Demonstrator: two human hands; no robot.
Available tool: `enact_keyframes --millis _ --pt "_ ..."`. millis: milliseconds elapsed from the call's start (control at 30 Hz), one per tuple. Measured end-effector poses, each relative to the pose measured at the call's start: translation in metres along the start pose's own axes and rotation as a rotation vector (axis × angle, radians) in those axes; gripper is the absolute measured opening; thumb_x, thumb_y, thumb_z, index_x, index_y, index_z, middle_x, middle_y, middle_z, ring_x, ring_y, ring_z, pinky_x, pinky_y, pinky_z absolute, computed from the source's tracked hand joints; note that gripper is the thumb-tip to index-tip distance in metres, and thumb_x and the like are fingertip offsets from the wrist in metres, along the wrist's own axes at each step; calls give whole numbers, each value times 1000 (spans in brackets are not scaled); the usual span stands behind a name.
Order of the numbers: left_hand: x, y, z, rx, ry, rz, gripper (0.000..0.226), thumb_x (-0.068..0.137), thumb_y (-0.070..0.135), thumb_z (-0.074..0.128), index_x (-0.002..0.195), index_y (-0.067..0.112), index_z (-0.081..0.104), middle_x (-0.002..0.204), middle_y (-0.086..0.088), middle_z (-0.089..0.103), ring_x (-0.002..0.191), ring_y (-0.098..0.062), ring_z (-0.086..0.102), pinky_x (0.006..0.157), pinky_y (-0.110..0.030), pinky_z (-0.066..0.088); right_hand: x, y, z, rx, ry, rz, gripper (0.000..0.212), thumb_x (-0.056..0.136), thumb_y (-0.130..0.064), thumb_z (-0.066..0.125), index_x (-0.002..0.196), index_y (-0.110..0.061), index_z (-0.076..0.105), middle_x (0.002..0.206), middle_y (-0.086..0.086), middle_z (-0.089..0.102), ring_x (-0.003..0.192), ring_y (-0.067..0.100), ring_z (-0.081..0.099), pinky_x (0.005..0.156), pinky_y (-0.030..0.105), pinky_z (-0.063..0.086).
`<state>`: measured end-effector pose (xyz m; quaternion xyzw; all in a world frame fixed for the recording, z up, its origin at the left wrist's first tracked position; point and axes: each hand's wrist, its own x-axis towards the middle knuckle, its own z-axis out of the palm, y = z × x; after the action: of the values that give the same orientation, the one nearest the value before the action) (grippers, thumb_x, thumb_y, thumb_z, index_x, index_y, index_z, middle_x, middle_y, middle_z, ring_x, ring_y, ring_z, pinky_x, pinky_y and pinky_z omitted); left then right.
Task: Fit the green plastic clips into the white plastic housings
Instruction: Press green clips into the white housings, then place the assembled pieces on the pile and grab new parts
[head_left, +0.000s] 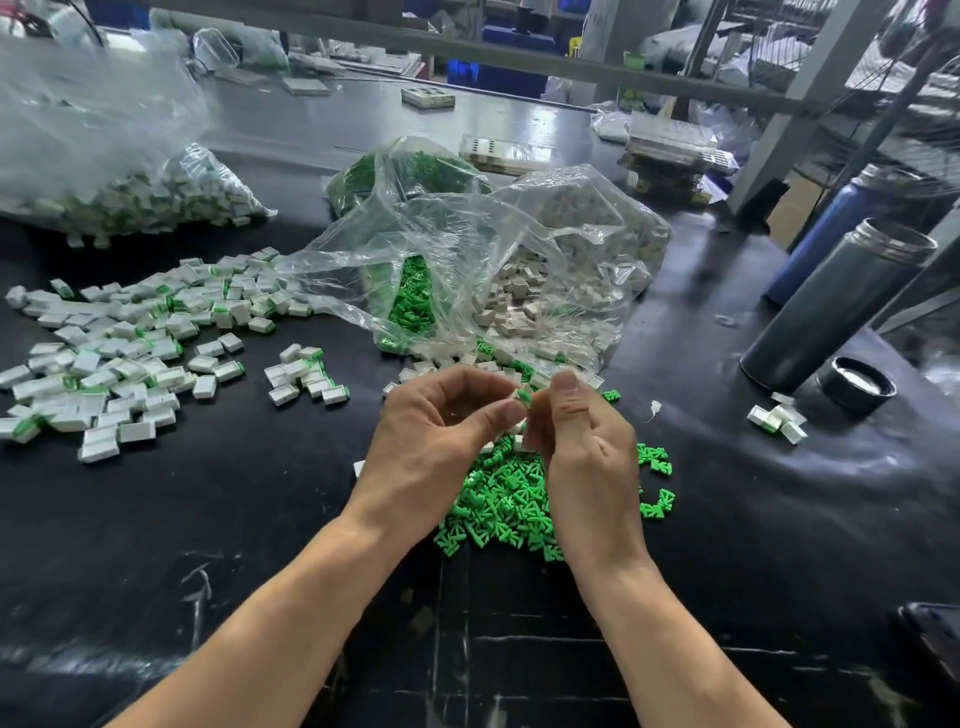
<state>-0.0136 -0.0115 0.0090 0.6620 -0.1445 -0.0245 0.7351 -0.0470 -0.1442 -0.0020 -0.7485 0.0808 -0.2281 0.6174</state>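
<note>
Two bare forearms and hands, seen from above

Nothing is worn on either arm: no sleeve, glove, watch or ring can be seen from the lower edge of the view up to the fingertips. The left hand (436, 441) and the right hand (587, 457) are shown above the pile of green clips (504, 504). Short, unpainted nails are seen on both thumbs, and tendons and knuckle creases are marked on the right hand's back.

A grey flask (836, 306) stands on the black worktop (208, 519), its cap (857, 383) beside it, a blue flask (826, 234) behind.
</note>
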Motion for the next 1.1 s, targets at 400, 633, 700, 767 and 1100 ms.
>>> enact_keyframes --millis 400,633,700,767,1100 --pt "0 -1 -6 261 5 74 19 83 7 83 97 18 75 83 8 75 73 -4 68 68 -15 52 1 2 -5 18 -116 -18 12 95 -36 68 89 -26 71 84 -5 76 70 5 65 64 24 48" --pt "-1 1 -11 572 45 226 17 84 19 83 97 27 76 91 14 67 81 -7 64 67 -11 47 3 4 -5 10 -138 4 12 99 -30 69 88 -26 72 76 -8 72 64 2 61 58 15 44" --pt "1 1 -16 657 51 209 17 84 25 82 99 31 74 94 19 63 86 -1 62 70 -8 47 4 4 -6 7 -119 29 15 101 -29 68 87 -23 71 74 -7 72 62 1 60 58 14 44" --pt "5 0 -26 768 65 157 17 87 32 78 102 34 71 97 22 59 85 3 61 77 -9 49 5 4 -7 -21 -99 56 16 101 -31 67 88 -23 71 74 -9 73 61 -1 60 59 14 44" --pt "27 -8 -78 1216 378 -62 14 90 27 75 103 22 74 104 -1 70 104 -28 64 96 -46 48 10 7 -14 -134 -56 75 18 100 -34 68 86 -23 71 72 -9 72 51 -2 55 51 11 38"
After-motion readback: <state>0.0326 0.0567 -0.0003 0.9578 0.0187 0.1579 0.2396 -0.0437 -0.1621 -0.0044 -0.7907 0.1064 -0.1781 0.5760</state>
